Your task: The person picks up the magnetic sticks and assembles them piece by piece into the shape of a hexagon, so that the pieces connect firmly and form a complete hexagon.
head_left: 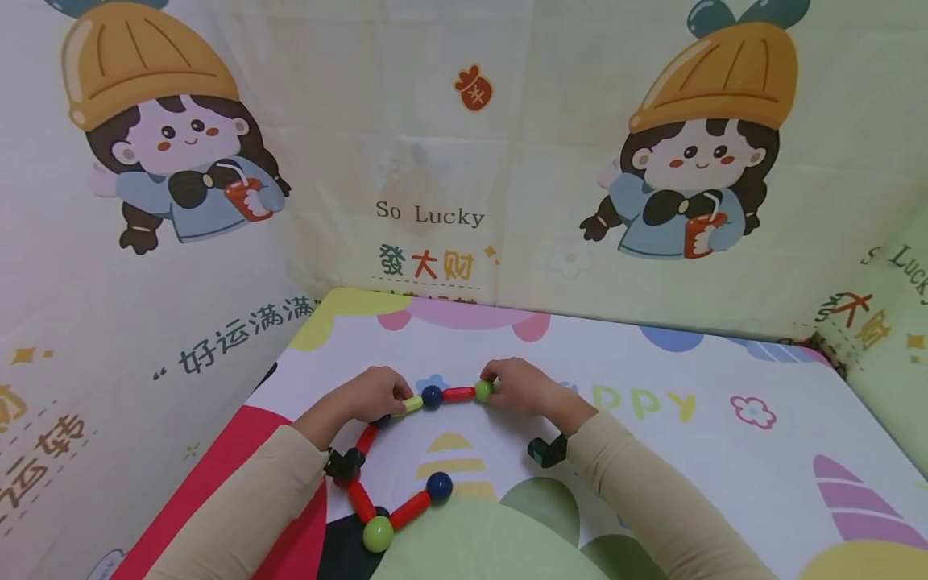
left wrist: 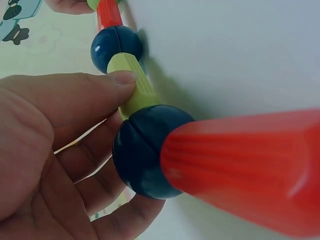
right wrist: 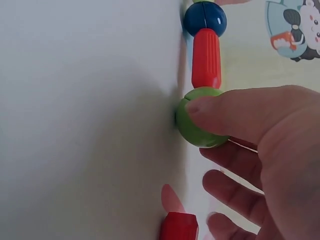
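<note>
A curved chain of toy balls and rods lies on the table in the head view. My left hand (head_left: 379, 392) pinches its yellow-green rod (left wrist: 137, 90) between thumb and fingers, with a navy ball (left wrist: 150, 150) at the near end and another navy ball (head_left: 432, 396) at the far end. From there a red rod (head_left: 458, 394) runs to a light green ball (right wrist: 200, 120). My right hand (head_left: 524, 387) grips that ball, thumb on top. Toward me, the chain bends through more red rods (head_left: 360, 501) to a second green ball (head_left: 378, 534) and ends at a navy ball (head_left: 439, 487).
Another red rod (right wrist: 179, 227) shows at the bottom of the right wrist view, beyond my fingers. The table (head_left: 725, 467) has a colourful printed cover. Printed cloth walls (head_left: 536, 185) stand behind it and at both sides. Dark wrist cameras (head_left: 547, 451) sit on both wrists.
</note>
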The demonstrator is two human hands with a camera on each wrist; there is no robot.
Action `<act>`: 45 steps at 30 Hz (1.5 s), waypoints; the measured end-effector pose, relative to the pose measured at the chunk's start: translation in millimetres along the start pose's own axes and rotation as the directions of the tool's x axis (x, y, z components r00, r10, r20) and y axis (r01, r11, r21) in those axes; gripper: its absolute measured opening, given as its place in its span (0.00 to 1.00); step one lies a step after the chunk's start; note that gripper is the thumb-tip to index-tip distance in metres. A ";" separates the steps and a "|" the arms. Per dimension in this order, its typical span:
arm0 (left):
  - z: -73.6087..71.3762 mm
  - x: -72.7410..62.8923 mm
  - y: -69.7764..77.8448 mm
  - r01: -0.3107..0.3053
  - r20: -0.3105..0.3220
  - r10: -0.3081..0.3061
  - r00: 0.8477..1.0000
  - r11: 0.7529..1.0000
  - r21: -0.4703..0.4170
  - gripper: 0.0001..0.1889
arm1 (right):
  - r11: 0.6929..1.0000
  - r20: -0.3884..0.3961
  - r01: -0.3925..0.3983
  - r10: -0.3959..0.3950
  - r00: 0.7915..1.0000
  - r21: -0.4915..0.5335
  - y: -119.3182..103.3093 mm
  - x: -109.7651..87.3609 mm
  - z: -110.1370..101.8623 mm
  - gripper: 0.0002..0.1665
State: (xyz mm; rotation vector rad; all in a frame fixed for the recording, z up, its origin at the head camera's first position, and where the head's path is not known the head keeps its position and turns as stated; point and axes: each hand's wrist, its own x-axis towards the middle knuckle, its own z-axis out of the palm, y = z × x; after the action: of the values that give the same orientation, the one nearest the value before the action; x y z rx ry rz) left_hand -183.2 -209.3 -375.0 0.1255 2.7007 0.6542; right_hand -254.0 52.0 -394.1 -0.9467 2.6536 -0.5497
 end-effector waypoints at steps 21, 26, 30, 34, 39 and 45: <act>6.6 2.1 -4.7 -0.026 -0.027 0.027 0.999 0.999 0.037 0.08 | 0.996 -0.096 -0.092 0.091 0.991 -0.009 46.5 -30.4 -3.6 0.18; 7.0 0.4 -2.9 -0.017 -0.030 0.018 0.999 0.999 0.028 0.09 | 0.996 -0.101 -0.091 0.091 0.991 -0.003 53.0 -34.9 0.8 0.13; 7.2 -0.9 -1.2 -0.019 -0.035 0.020 0.999 0.999 0.030 0.09 | 0.995 -0.108 -0.093 0.095 0.990 0.025 50.5 -38.4 1.3 0.13; 6.8 -3.2 -0.4 -0.015 -0.037 0.016 0.999 1.000 0.028 0.09 | 0.994 -0.103 -0.103 0.107 0.989 0.044 41.9 -38.9 0.9 0.14; 6.9 -3.8 0.3 -0.006 -0.038 0.007 0.999 1.000 0.028 0.10 | 0.997 -0.107 -0.073 0.076 0.991 0.030 31.9 -37.2 -0.8 0.10; 9.0 -2.7 -0.1 0.002 -0.033 -0.001 0.999 1.000 0.028 0.10 | 0.998 -0.104 -0.064 0.065 0.993 0.009 26.9 -34.3 0.1 0.12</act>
State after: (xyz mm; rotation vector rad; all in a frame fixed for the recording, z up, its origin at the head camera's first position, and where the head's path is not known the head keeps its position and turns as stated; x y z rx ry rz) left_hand -177.4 -206.0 -381.6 0.1213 2.7422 0.6236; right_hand -243.1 93.5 -401.7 -0.8495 2.7621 -0.6067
